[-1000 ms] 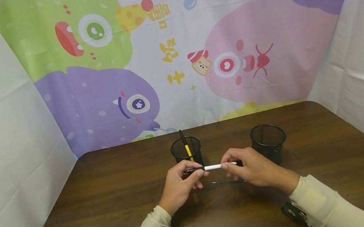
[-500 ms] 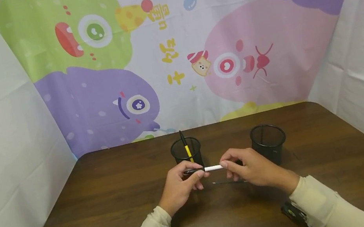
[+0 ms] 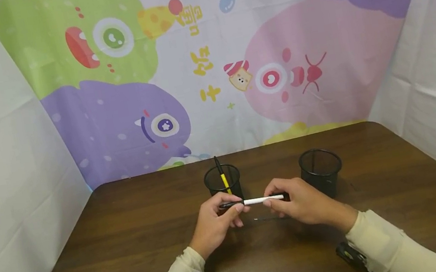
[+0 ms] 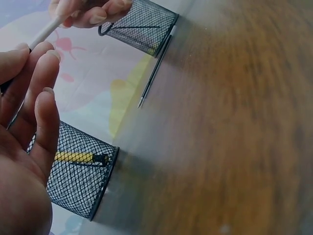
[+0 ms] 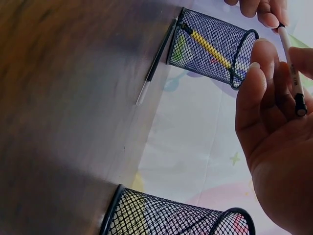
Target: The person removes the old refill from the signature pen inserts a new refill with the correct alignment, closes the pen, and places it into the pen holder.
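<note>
A white-barrelled pen (image 3: 254,201) with a black left part and a black right end is held level above the table between both hands. My left hand (image 3: 213,222) pinches the black part between thumb and fingers. My right hand (image 3: 303,201) pinches the white barrel near its other end, and the black end (image 5: 300,105) shows in the right wrist view. Below them a thin dark pen refill (image 4: 155,71) with a pointed tip lies on the table, partly hidden by my right hand in the head view.
Behind my left hand stands a black mesh pen cup (image 3: 211,185) with a yellow-and-black pen (image 3: 225,180) leaning in it. Another black mesh cup (image 3: 322,176) stands behind my right hand. A printed cloth (image 3: 216,122) hangs at the back edge of the brown table (image 3: 132,244).
My right fingers and thumb have shifted along the pen, and more of its white barrel shows now than half a second ago. My left hand stays in place.
</note>
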`<state>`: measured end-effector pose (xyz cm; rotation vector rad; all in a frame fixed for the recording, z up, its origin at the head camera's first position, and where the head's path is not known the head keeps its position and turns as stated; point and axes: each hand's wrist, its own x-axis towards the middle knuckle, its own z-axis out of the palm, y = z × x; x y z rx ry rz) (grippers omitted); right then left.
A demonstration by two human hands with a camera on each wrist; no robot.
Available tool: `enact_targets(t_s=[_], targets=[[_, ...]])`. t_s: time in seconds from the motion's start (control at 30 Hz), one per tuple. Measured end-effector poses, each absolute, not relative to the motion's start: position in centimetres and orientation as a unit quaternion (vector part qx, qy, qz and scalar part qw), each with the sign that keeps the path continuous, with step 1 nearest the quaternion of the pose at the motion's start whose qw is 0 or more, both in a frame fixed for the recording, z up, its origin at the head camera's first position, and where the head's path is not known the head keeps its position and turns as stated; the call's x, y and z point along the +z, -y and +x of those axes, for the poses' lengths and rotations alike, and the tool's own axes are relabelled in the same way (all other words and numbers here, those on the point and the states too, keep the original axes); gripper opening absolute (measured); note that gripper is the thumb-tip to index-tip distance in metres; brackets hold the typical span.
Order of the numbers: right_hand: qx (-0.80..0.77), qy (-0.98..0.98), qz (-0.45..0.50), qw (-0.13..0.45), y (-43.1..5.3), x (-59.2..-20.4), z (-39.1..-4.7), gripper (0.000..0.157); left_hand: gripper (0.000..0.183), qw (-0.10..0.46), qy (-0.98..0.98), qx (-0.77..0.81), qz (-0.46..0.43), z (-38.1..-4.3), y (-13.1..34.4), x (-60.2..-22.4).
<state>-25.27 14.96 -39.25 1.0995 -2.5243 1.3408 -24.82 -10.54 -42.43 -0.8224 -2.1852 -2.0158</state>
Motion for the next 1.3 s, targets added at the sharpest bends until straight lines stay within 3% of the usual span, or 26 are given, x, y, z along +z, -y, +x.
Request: enact_targets(t_s=[0.6,0.97,1.3], targets=[[0.438,0.824,0.359,0.016,-15.23,-39.2,-25.25,0.026,0.013,0.018,0.705,-0.655,-0.272,-24.91,10.43,-42.5],[0.46,0.813,0.356,0.022,-15.1,-38.97,-24.94,0.009,0.012,0.029,0.702,-0.659,-0.269,-24.98,10.2,-42.55],[0.432,0.828,0.356,0.028,-15.0,-39.12,-25.0,0.006,0.012,0.029,0.699,-0.66,-0.274,-24.86,10.27,-42.56]])
